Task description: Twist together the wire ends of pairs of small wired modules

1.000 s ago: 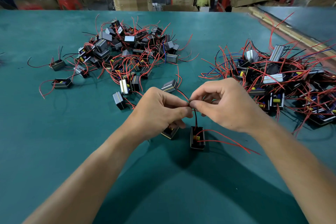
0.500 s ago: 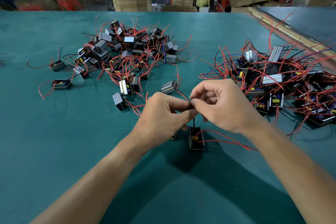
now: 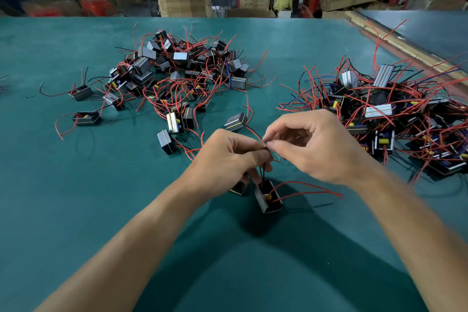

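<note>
Left hand (image 3: 228, 159) and right hand (image 3: 316, 149) both pinch the wire ends (image 3: 268, 150) above the module (image 3: 268, 197) at 6 o'clock — the right hand's spare fingers just spread, so the twist has begun.

The left hand (image 3: 228, 159) and right hand (image 3: 321, 149) are bare; both forearms (image 3: 152, 235) over the desk (image 3: 76, 197) are uncovered along their visible length

teal green table (image 3: 76, 210); grey and black modules (image 3: 268, 199) with yellow parts; wires (image 3: 307, 194) mostly red, a few black and blue; brown cardboard boxes (image 3: 184, 5).
</note>
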